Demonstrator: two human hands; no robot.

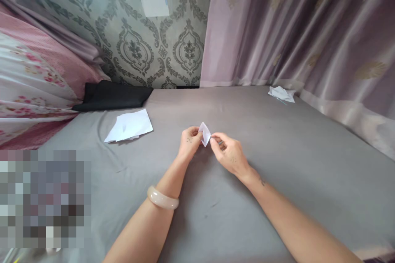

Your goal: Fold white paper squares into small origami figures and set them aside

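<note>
Folded paper: located between my two hands, raised slightly over the grey cloth. Judged very light, thin and fairly soft, crisper along its creases; likely to crumple or tear if squeezed. Best hold: a light pinch at edges or corners.

Left to right:
- Floral fabric: soft, draped in loose folds.
- Black cloth: matte, flat, folded.
- White sheets: smooth, thin, overlapping, edges uneven.
- Bangle: pale, glossy, rigid ring.
- Left hand: fingers closed in a pinch on the paper's left side, thumb over its face.
- Paper itself: white, pointed top and bottom, crease visible.
- Right hand: fingers nearly together at the right corner; I cannot tell whether they grip it.
- Paper pieces: angular, loosely heaped, beside the mauve curtain, which hangs in soft pleats.
</note>
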